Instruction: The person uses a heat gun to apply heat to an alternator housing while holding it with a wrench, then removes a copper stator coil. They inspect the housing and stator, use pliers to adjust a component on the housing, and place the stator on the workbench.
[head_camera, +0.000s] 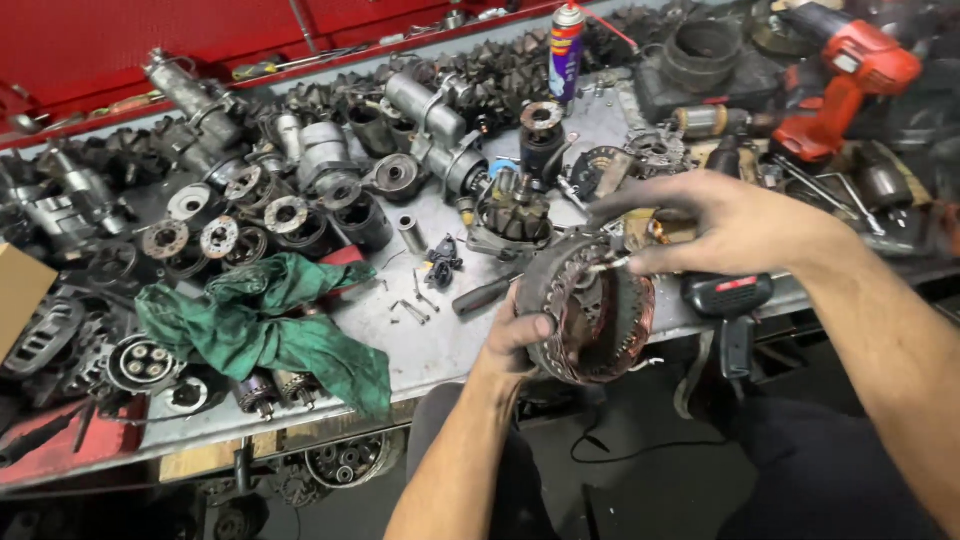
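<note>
- At the far left of the desk (440, 345) lie dark metal housings and round motor parts, crowded close together.
- A crumpled green rag (265, 325) lies just right of them, soft and limp, near the desk's front edge.
- Loose screws (412, 308) lie on bare metal between the rag and the hands; small, they look easy to knock off.
- The left hand (515, 335) has its grip clenched on the near rim of a round motor ring (590, 310), with the thumb over the outer edge.
- The ring is held in the air just off the desk's front edge, tilted so its open face shows; copper windings line the inside.
- It looks heavy and stiff for its size, with a greasy outer band that may slip; the iron rim seems the safe place to hold, while the thin copper wire looks easy to bend or nick.
- The right hand (725, 225) pinches a thin wire end at the ring's upper right edge between thumb and fingertips.
- Behind the hands stand a spray can (566, 40) and more motor parts, well apart from the ring.
- A red drill (845, 85) lies at the far right, and a dark power tool with a red label (728, 300) rests just beside the ring, close enough to crowd it.
</note>
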